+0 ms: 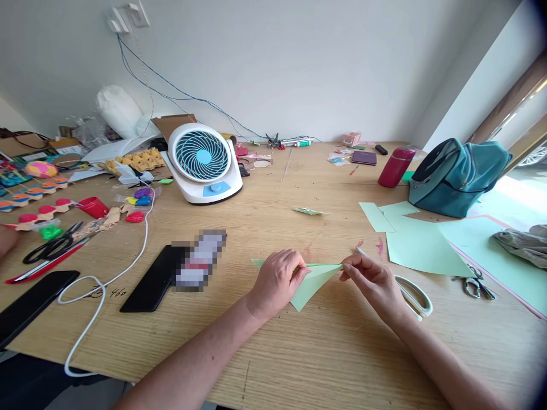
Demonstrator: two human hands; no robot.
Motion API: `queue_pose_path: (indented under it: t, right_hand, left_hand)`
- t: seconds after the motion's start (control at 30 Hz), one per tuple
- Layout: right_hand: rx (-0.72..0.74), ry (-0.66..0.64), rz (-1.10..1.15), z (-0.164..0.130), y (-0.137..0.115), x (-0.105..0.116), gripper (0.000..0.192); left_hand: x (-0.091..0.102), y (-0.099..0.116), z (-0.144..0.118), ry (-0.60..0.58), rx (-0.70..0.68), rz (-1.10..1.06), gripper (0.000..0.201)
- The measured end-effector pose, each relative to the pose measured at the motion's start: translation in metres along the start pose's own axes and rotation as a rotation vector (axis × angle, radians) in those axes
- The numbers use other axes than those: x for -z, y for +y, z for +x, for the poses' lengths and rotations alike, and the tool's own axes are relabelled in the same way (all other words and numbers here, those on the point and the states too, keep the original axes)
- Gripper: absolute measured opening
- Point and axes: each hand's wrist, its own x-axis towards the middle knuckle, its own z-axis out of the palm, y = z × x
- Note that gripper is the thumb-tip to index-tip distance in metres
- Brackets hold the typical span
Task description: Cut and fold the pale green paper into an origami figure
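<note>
A folded piece of light green paper (314, 285) is held just over the wooden table, pointed at its right end. My left hand (280, 282) pinches its upper edge near the middle, covering part of it. With thumb and fingertips, my right hand (376, 285) grips the pointed right corner. White-handled scissors (414, 296) lie beside and partly behind my right hand. More light green paper (427, 247), a large sheet with cut pieces, rests to the right. A small folded green paper piece (311, 211) lies farther back.
A black phone (147, 279) and a white cable (143, 245) lie left. A white fan (203, 162) stands behind them. Black scissors (55, 245) and craft pieces fill the far left. A red bottle (395, 167), teal bag (457, 176) and keys (474, 285) are right.
</note>
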Motion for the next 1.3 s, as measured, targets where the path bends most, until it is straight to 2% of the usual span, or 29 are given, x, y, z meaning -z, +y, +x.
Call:
queue_pose_path:
  t: [0.4,0.5,0.63,0.77,0.93,1.03,1.3]
  right_hand:
    - [-0.005,0.015,0.076,0.001,-0.001,0.001,0.026]
    - [-0.010,0.022,0.079,0.000,-0.003,0.002,0.026]
    - [-0.031,0.015,0.131,0.000,-0.003,0.003,0.026]
    - [-0.102,-0.040,0.253,0.000,-0.001,0.000,0.024]
    - [-0.152,-0.200,0.306,-0.004,-0.008,-0.012,0.025]
    - [-0.176,-0.264,0.341,-0.006,-0.013,-0.019,0.026]
    - [-0.192,-0.213,0.346,-0.007,-0.006,-0.021,0.027]
  left_hand:
    - [0.000,0.005,-0.003,0.027,0.077,-0.100,0.015]
    - [0.000,0.005,-0.003,0.031,0.058,-0.125,0.008]
    - [-0.001,0.005,-0.003,0.059,0.004,-0.130,0.010]
    - [-0.002,0.008,-0.004,0.079,-0.037,-0.133,0.008]
    - [-0.002,0.014,-0.005,0.093,-0.080,-0.121,0.002]
    - [-0.001,0.016,-0.006,0.076,-0.091,-0.122,0.006]
    - [-0.003,0.016,-0.006,0.088,-0.127,-0.085,0.012]
